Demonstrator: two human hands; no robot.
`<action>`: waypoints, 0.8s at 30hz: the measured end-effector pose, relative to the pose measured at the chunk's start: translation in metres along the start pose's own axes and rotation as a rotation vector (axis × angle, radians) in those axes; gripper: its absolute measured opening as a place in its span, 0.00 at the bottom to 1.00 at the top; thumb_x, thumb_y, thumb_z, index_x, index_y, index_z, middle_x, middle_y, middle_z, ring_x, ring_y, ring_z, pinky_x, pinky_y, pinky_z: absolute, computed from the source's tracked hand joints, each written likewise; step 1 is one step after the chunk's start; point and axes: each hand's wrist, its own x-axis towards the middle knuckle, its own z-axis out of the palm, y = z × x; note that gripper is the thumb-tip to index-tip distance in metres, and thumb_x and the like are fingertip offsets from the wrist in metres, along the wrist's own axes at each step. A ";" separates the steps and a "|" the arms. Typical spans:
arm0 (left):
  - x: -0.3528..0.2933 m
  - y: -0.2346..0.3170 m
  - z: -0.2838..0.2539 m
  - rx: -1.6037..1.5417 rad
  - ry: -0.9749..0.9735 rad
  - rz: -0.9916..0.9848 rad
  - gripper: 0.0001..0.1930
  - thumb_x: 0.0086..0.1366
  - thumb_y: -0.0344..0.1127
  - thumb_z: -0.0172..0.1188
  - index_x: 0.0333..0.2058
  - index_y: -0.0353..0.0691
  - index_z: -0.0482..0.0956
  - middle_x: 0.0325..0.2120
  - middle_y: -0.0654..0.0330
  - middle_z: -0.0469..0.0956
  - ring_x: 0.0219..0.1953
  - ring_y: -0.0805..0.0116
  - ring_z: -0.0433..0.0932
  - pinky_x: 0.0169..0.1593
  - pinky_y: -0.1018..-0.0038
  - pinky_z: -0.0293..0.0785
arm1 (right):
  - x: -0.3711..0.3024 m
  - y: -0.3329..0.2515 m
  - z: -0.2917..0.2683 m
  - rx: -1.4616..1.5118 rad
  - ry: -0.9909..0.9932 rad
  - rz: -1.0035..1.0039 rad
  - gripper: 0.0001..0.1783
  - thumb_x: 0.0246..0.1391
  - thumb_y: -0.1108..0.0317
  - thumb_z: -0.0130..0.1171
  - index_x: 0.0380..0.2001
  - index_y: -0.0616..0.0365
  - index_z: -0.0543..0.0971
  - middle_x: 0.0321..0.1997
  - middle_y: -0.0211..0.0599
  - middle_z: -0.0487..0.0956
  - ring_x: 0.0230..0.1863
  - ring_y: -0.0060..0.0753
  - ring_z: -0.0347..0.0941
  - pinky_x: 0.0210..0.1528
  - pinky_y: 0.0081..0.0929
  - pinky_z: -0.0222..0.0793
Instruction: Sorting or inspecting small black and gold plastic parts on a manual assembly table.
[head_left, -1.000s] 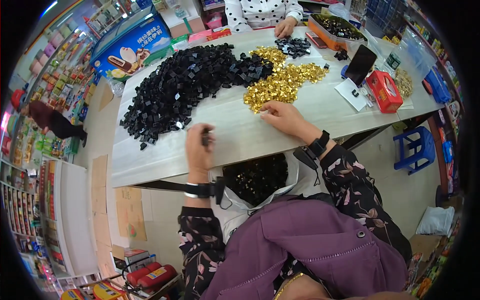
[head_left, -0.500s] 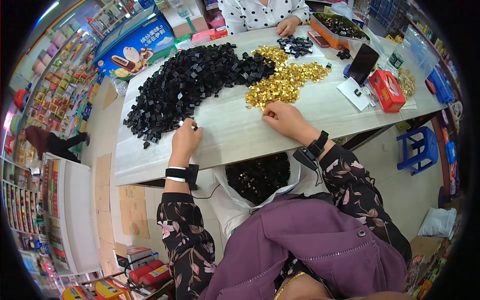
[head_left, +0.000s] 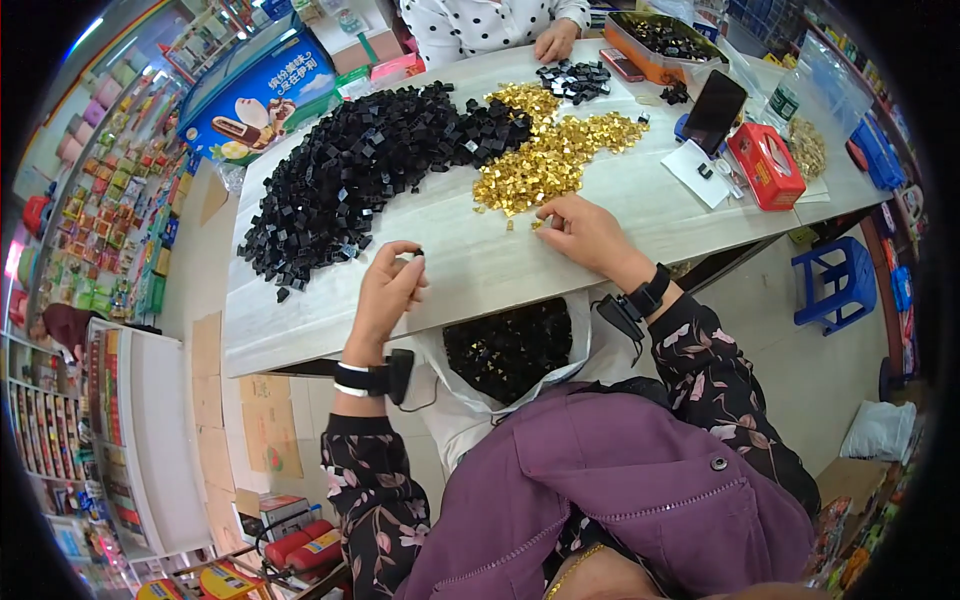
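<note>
My left hand [head_left: 388,292] is raised over the table's near part, thumb and fingers pinching a small black plastic piece [head_left: 418,252]. My right hand [head_left: 585,238] lies at the near edge of a pile of small gold metal pieces [head_left: 530,185]; its thumb and forefinger close on a gold piece [head_left: 537,225]. To the left spreads a large heap of black square plastic pieces [head_left: 340,170], touching the gold pile. Below the table edge, an open white bag [head_left: 580,372] on my lap holds black pieces with gold bits among them.
Across the pale table [head_left: 420,215] a person's hand [head_left: 556,40] rests beside a smaller black pile [head_left: 575,82]. To the right are a phone [head_left: 716,112], a red box [head_left: 766,168], an orange tub [head_left: 660,48] and a bottle [head_left: 783,103]. A blue stool [head_left: 836,285] stands on the floor.
My left hand has moved right, away from the black heap, with a black piece at its fingertips. My right hand has shifted slightly, drawing a gold piece from the pile. A distant walker has moved.
</note>
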 end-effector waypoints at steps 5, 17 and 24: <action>-0.002 -0.001 0.056 -0.442 -0.044 0.082 0.11 0.64 0.36 0.53 0.44 0.41 0.68 0.22 0.65 0.73 0.17 0.83 0.66 0.17 0.87 0.57 | 0.001 -0.005 0.011 -0.140 0.044 -0.048 0.08 0.46 0.64 0.59 0.31 0.53 0.78 0.28 0.32 0.75 0.28 0.31 0.73 0.30 0.26 0.69; 0.012 -0.009 0.093 -0.374 -0.021 0.109 0.13 0.62 0.32 0.54 0.45 0.39 0.67 0.25 0.63 0.74 0.19 0.83 0.68 0.18 0.87 0.60 | -0.002 0.002 0.003 -0.079 0.030 -0.076 0.06 0.47 0.68 0.56 0.30 0.53 0.78 0.29 0.33 0.76 0.29 0.35 0.74 0.31 0.27 0.70; 0.019 -0.017 0.102 -0.172 -0.033 0.192 0.12 0.62 0.33 0.54 0.45 0.38 0.72 0.31 0.66 0.76 0.21 0.84 0.68 0.21 0.87 0.61 | 0.000 0.001 0.004 0.139 -0.013 0.045 0.08 0.50 0.67 0.56 0.34 0.56 0.78 0.29 0.30 0.76 0.28 0.23 0.73 0.31 0.22 0.69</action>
